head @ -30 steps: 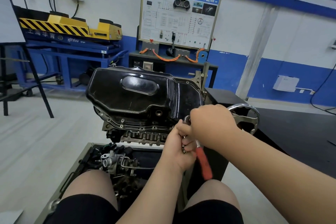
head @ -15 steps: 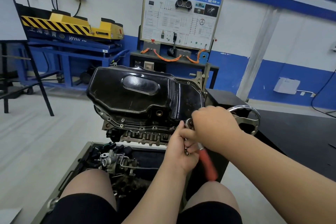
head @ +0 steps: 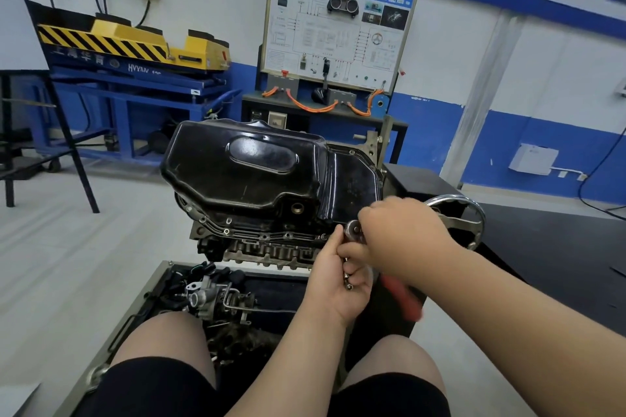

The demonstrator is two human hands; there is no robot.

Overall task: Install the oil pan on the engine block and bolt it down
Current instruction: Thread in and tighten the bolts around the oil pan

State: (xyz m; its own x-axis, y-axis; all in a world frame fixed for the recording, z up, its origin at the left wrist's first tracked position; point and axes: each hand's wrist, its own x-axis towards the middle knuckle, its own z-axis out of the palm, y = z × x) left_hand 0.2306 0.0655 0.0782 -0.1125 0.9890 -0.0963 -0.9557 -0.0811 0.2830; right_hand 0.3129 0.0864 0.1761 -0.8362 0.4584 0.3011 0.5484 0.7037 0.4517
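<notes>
One black oil pan (head: 257, 173) is seated atop the engine block (head: 271, 249), centre-left. At its near right corner, small bolts (head: 347, 282) are held in the curled left hand (head: 335, 281); a red-handled ratchet (head: 403, 302) is gripped by the right hand (head: 403, 235).

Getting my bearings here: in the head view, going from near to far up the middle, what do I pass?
Parts tray → engine block → oil pan → training board against the far wall.
</notes>
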